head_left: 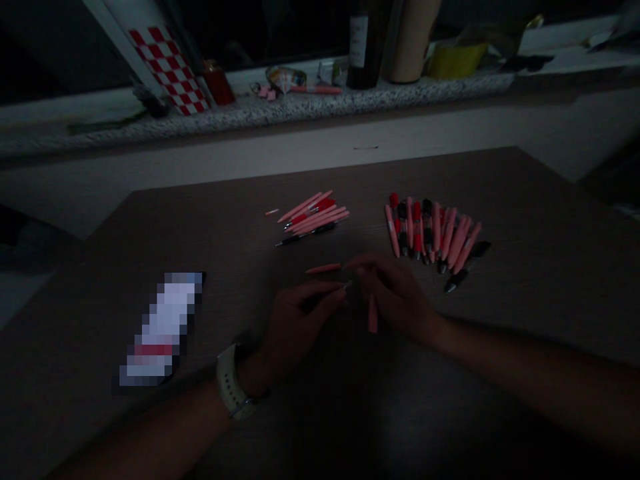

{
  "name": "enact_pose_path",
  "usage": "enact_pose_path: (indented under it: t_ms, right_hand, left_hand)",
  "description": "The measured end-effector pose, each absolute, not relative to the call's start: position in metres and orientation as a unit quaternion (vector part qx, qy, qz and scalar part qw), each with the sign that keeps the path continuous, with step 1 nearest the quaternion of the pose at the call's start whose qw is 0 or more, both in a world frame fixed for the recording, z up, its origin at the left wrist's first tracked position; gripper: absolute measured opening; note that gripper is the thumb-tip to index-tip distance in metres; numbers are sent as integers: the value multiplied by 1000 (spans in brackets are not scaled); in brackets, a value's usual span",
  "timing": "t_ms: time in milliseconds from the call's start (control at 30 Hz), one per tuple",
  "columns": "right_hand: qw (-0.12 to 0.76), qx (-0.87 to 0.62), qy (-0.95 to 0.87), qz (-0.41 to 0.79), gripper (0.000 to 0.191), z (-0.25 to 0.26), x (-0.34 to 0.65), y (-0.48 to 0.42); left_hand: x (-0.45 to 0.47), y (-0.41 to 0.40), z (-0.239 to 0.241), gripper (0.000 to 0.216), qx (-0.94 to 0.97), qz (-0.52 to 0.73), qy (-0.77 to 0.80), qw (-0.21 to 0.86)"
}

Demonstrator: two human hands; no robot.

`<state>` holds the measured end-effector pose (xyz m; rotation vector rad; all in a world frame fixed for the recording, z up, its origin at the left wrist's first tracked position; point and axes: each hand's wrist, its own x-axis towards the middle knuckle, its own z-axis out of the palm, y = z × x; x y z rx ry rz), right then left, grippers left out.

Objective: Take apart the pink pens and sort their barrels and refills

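Observation:
My left hand (pixel 300 317), a pale watch strap on its wrist, is closed in a pinch. A small light-coloured tip shows between its thumb and index finger, too dim to name. Close by on the right, my right hand (pixel 395 293) is closed around a pink pen barrel (pixel 373 315), whose lower end sticks out below the fingers. Just beyond both hands a pink tapered pen part (pixel 323 269) points left, its right end by my right fingers. Farther back lies a loose group of pink, red and black pens (pixel 315 213), with a thin refill-like piece (pixel 271 212) beside it.
A row of pink, red and black pens (pixel 433 230) lies at the right. On the left is a blurred-out phone (pixel 163 327). Behind the table (pixel 235 220), a stone windowsill (pixel 310 103) holds a dark bottle (pixel 361 53), a red-checked carton (pixel 170 70) and a yellow container (pixel 457 60).

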<state>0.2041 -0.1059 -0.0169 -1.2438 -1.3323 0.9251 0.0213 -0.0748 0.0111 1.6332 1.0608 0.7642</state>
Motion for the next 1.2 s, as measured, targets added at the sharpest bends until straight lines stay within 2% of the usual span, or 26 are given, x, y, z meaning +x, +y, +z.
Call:
enact_pose_path:
  t_ms: [300,700,933,1067,1200]
  right_hand:
    - [470,-544,-593,363,32,-16,204,-106]
    - [430,-523,-668,310,38,-14,201,-106]
    - [515,-577,-548,320,41,-16,202,-100]
    - [530,-574,-534,322,41,-15,203,-99]
    - [534,-570,-530,331,41,-15,203,-98]
  left_hand:
    - [20,-77,10,18,714,295,455,443]
    - [21,-79,10,23,713,288,469,435]
    - [20,-82,11,29,689,326,473,442]
    - [20,-88,13,31,731,296,489,372]
    - [16,-93,12,34,839,157,463,239]
